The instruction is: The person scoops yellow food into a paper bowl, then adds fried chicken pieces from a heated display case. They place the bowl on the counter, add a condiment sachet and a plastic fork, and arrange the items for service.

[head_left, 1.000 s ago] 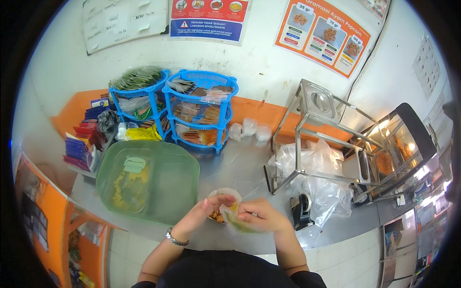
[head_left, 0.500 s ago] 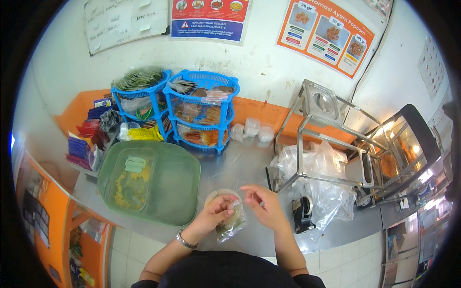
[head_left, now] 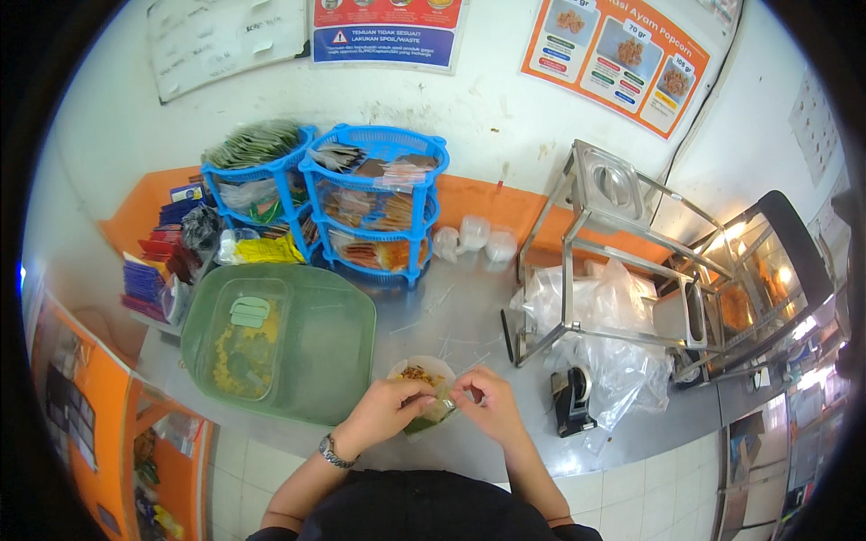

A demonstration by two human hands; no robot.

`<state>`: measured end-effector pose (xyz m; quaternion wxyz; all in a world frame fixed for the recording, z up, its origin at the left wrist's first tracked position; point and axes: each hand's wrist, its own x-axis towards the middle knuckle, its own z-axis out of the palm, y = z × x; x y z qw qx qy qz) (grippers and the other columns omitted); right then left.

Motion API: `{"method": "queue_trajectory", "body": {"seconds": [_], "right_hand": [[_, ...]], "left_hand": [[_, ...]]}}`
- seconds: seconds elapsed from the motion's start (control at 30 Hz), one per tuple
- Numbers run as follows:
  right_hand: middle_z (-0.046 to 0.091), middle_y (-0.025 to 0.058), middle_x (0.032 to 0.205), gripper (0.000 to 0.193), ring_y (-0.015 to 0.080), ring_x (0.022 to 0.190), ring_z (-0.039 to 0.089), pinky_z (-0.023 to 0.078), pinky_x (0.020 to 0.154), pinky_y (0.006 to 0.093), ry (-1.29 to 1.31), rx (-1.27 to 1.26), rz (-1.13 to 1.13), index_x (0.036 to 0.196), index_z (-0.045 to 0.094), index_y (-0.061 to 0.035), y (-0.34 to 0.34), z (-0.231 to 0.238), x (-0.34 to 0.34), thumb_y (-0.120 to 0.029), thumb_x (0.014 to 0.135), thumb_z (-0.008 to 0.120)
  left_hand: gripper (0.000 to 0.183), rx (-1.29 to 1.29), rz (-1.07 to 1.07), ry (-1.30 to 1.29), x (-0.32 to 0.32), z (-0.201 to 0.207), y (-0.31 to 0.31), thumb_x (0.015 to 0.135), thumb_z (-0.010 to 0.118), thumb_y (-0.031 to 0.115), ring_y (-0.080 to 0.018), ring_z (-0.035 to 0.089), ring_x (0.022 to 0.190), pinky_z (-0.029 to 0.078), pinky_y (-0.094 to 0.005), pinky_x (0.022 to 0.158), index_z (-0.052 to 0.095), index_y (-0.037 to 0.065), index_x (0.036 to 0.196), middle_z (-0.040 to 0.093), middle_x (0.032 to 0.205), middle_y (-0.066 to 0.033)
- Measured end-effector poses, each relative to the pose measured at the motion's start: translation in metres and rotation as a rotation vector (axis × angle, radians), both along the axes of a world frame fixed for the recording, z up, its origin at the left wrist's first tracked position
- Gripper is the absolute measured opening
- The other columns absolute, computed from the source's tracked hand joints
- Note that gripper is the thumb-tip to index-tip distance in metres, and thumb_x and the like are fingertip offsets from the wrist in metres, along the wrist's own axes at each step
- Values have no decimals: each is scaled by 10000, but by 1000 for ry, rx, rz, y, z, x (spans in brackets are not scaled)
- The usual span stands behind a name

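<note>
Close to my body, at the counter's near edge, both hands pinch a small clear plastic packet (head_left: pixel 442 411) with green contents. My left hand (head_left: pixel 390 408), wearing a wristwatch (head_left: pixel 335 451), has its fingertips closed on the packet's left side. My right hand (head_left: pixel 492 408) is closed at its upper right side. Just beyond the fingers stands a pale round bowl (head_left: pixel 437 364) holding brown and yellowish bits of food. My hands and the packet cover the bowl's near part.
A green tray (head_left: pixel 332 361) with a clear lidded container (head_left: pixel 233 311) of yellow food lies left. Blue basket racks (head_left: pixel 419 216) of packets stand behind. A tape dispenser (head_left: pixel 570 403), plastic bags (head_left: pixel 622 347) and a metal frame (head_left: pixel 566 261) are right.
My right hand has come down from beside the packet and now pinches it too. My left hand's grip has shifted on the packet, and the food in the bowl has come into sight.
</note>
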<state>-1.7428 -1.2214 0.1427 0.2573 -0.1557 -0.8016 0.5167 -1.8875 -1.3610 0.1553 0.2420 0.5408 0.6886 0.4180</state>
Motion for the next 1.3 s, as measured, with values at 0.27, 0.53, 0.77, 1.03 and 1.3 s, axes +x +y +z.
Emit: {"method": "queue_trajectory", "body": {"seconds": [0.27,0.53,0.77,1.03,1.3], "right_hand": [[595,121,774,138,315,692,577,452,581,395,-254,607,206,806,561,-57,2,12,-13,-192,802,584],[505,93,570,181,201,526,523,396,499,332,-149,116,188,692,551,-8,9,-19,-24,-132,822,528],[465,-68,584,202,46,527,395,293,466,232,-167,-930,88,718,550,-6,6,-51,-32,-119,880,505],[539,46,687,157,175,618,512,390,568,297,-108,23,320,805,568,-20,18,-30,-25,-127,896,500],[595,127,809,131,329,742,577,455,657,408,-253,406,502,839,595,-21,22,4,-20,-145,838,553]], "left_hand": [[58,144,-129,432,-13,0,10,761,593,96,-293,571,749,460,-391,651,585,47,790,582,752,-100],[122,438,-95,569,-16,-13,20,638,596,26,-251,541,683,452,-369,635,585,55,757,541,694,-62],[157,571,-16,726,-13,-27,21,629,610,25,-234,538,652,458,-348,611,614,43,785,544,691,-56],[274,-153,-140,71,-30,-20,18,724,741,239,-154,557,645,446,-293,613,634,13,835,593,702,-56],[419,-353,-552,-305,-40,-61,43,779,695,416,-169,517,602,416,-304,578,630,3,806,583,647,-74]]}}
